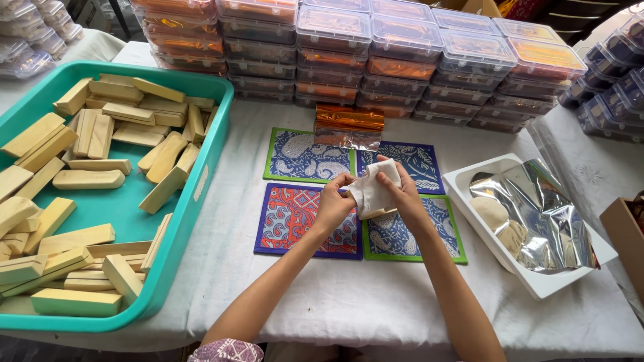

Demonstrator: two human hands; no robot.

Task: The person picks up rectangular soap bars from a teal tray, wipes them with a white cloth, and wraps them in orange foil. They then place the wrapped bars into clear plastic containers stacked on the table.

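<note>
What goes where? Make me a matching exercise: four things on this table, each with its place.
Things:
1. white cloth
2. pale blocks
3. silver foil
4. clear boxes

Places:
A. in the white tray
B. stacked at the table's far edge
C. between the left hand and right hand
D. in the teal tub

Pairs: 1-C, 2-D, 3-A, 4-B

A: What is the person wearing?
B: 2 bare forearms, no sleeves, rings or watch on the left hand (333, 204) or right hand (402, 194). Below the left elbow, purple-and-white patterned fabric (227, 350).
</note>
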